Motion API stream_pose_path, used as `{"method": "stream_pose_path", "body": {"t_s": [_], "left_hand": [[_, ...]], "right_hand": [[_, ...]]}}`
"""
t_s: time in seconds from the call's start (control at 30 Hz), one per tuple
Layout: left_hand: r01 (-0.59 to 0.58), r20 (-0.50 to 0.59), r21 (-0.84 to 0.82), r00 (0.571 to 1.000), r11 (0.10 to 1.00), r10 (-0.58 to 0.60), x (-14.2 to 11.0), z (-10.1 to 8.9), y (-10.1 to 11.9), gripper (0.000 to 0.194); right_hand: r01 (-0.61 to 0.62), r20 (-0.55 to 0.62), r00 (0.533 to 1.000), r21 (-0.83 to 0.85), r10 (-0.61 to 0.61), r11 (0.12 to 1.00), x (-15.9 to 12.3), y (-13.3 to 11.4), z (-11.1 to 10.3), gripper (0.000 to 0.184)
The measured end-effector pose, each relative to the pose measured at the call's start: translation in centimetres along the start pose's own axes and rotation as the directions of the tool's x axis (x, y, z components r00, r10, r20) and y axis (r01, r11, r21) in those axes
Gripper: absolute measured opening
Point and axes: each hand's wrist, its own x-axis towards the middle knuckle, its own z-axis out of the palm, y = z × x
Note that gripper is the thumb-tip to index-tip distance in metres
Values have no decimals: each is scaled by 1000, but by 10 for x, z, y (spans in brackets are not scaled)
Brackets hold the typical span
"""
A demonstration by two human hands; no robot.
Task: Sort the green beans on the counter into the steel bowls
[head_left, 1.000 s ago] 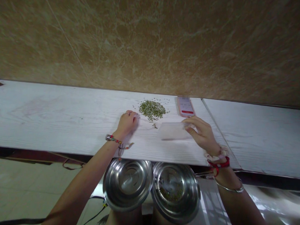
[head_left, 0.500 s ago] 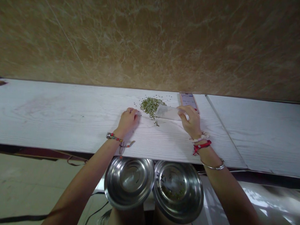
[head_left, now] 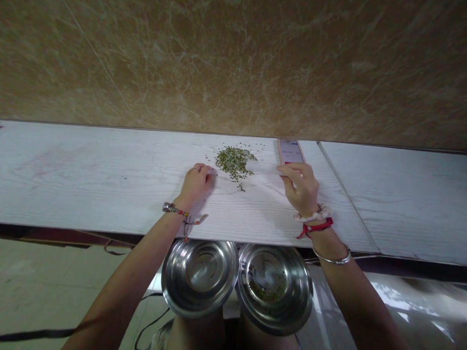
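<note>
A loose pile of small green beans (head_left: 233,159), which look like mung beans, lies on the white wood-grain table (head_left: 81,189). Just left of the pile, my left hand (head_left: 196,183) rests on the tabletop with its fingers curled together; whatever is under the fingertips is hidden. To the right of the pile, my right hand (head_left: 300,185) is closed in a pinch. A clear plastic piece (head_left: 265,168), perhaps a small bag, reaches faintly from its fingertips toward the beans.
A phone (head_left: 291,150) with a lit screen lies beyond my right hand, near the marbled wall (head_left: 238,61). Below the table's front edge, two steel bowls sit on my lap: the left bowl (head_left: 174,296), and the right bowl (head_left: 301,312) with some green beans in it.
My right hand has drawn slightly right, away from the pile, and the clear plastic has left the beans and shows less plainly. My left hand stays beside the pile. The whole view has shifted a little.
</note>
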Motion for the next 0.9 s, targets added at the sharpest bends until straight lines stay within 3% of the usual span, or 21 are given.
{"method": "stream_pose_path", "body": {"t_s": [0.17, 0.33, 0.5, 0.6, 0.63, 0.7, 0.77, 0.9], "left_hand": [[41, 70, 116, 996, 992, -49, -3, -12, 14, 32], [43, 66, 274, 996, 961, -63, -9, -23, 29, 31], [9, 85, 310, 996, 951, -37, -16, -35, 35, 29], [-183, 95, 150, 981, 972, 170, -24, -43, 40, 29], [-316, 118, 38, 943, 948, 310, -27, -46, 42, 30], [-521, 147, -161, 827, 838, 542, -36, -53, 49, 31], [-618, 172, -274, 722, 737, 670, -46, -58, 56, 33], [-668, 259, -361, 598, 651, 758, -67, -61, 69, 46]], "right_hand": [[154, 133, 981, -86, -142, 984, -19, -1, -34, 19], [234, 314, 932, -142, -180, 962, -46, -1, -56, 21], [200, 558, 818, -48, -139, 979, -50, -5, -62, 17], [70, 623, 779, 36, -77, 997, -46, -20, -69, 18], [17, 626, 778, 68, -57, 998, -46, -29, -72, 19], [-83, 664, 746, 182, -60, 980, -46, -48, -76, 21], [-157, 757, 637, 315, -147, 936, -48, -69, -78, 23], [-169, 901, 325, 353, -286, 920, -59, -98, -71, 17]]}}
